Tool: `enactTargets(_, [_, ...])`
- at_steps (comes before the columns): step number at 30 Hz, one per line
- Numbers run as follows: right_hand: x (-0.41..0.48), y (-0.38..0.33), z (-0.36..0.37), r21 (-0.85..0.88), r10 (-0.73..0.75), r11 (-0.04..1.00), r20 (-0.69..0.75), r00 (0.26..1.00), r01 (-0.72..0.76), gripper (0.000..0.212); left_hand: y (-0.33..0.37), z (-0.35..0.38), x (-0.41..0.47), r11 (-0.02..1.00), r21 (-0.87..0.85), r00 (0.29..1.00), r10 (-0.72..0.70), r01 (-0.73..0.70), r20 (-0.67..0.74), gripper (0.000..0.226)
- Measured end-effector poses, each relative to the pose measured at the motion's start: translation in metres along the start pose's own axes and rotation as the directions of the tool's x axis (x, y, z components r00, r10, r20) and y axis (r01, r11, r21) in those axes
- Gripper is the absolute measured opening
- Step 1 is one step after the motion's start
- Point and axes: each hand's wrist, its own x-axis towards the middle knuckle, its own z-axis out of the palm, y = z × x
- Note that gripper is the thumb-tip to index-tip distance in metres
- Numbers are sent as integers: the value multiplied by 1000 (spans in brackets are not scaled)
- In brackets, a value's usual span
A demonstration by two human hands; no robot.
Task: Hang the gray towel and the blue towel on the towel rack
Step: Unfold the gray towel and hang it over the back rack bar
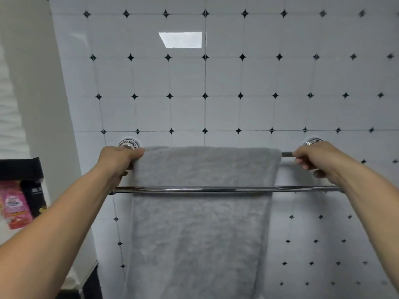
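Two bare forearms enter from the lower corners and reach up to the rack, one hand at each end. The left hand (117,160) is closed on the upper left corner of the gray towel (200,212), thumb on top of the fold and fingers curled beneath it. The right hand (316,159) sits at the right end of the rear bar (286,154), fingers curled loosely; whether it grips the bar or only rests against it cannot be told, and it lies just beside the towel's right edge without clearly touching it. One gray towel is present, draped over the rear bar and hanging down behind the front bar (216,189), its lower end running out of view at the bottom. The towel rack counts two chrome bars, rear and front, the front one bare along its whole length. Two round chrome wall mounts are visible, the left mount (129,143) just above the left hand and the right mount (313,141) just above the right hand. The tiled wall (237,83) behind is white with small black diamond insets and carries one bright rectangular reflection. At the left edge stand one pink package (15,205) and one dark container (35,199) beside it. No blue towel is in view.
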Motion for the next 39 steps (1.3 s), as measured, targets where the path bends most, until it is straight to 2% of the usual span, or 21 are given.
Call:
enactTargets(2, [-5,2,2,-43,79,996,48,996,-77,15,3,0,-2,1000,-1,1000,1,-1,17,24])
enactTargets(4, [-6,8,15,74,75,994,129,989,-85,24,4,3,-2,999,14,999,30,-30,16,25])
enactTargets(5, [-8,9,23,162,50,984,123,991,-70,25,4,5,-3,999,31,999,40,-40,8,25])
enactTargets(8, [-12,5,42,214,36,976,30,999,-41,16,6,9,-5,996,84,1000,20,-20,1,19])
enactTargets(11, [-10,-1,43,260,57,964,15,998,-59,24,6,6,-5,995,94,1000,21,-23,19,12])
enactTargets(14, [-6,-9,35,274,4,961,-91,996,21,23,3,-1,-5,993,113,999,38,-42,34,14])
enactTargets(16, [-4,-13,35,242,-73,964,-148,986,108,21,0,-1,-8,987,145,997,58,-65,57,14])
enactTargets(19, [-3,-15,40,102,-164,978,-171,972,183,23,-5,3,-15,979,162,991,112,-122,68,11])
enactTargets(23, [-12,-6,38,-7,-156,988,-21,987,156,29,-12,0,-21,970,174,978,144,-171,154,31])
enactTargets(26, [-18,0,30,-226,-120,965,80,990,135,32,-13,0,-23,962,200,973,152,-186,173,40])
enactTargets(28, [-19,1,25,-224,-106,967,78,991,121,29,-11,1,-22,964,182,976,167,-191,137,42])
enactTargets(33, [-13,-3,20,-80,-130,989,-108,986,122,29,-7,3,-17,961,187,975,182,-204,131,40])
enactTargets(37, [-10,1,22,-89,-147,987,-116,982,137,31,-12,4,-12,944,267,975,158,-195,154,40])
enactTargets(39, [-9,5,25,-72,-171,984,-131,977,162,32,-11,4,-11,931,319,978,134,-180,160,28])
